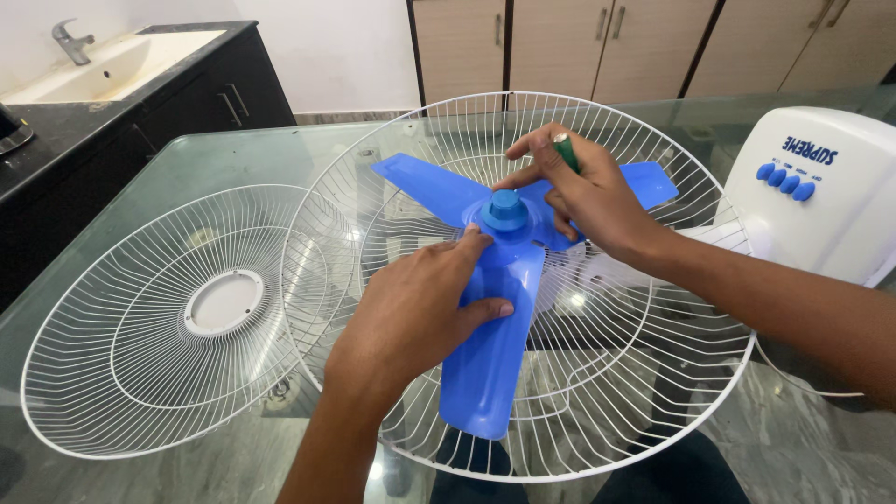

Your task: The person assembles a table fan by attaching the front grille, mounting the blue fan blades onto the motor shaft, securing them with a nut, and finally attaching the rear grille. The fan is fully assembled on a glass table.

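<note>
We press our left hand (420,303) flat on the near blade of the blue three-bladed plastic fan propeller (495,317), which lies in the white wire rear guard (653,392). Our right hand (583,191) grips a green-handled tool (566,149) beside the blue hub cap (505,209). A second white wire guard (121,373) lies left on the glass table (233,154).

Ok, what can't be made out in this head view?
- Green tool: only its tip shows; the right hand wraps the rest.
- Fan base: cut off by the right edge.
- Blue blade near the hub: covered by the left hand.
- Rear guard centre: hidden behind the blade.
</note>
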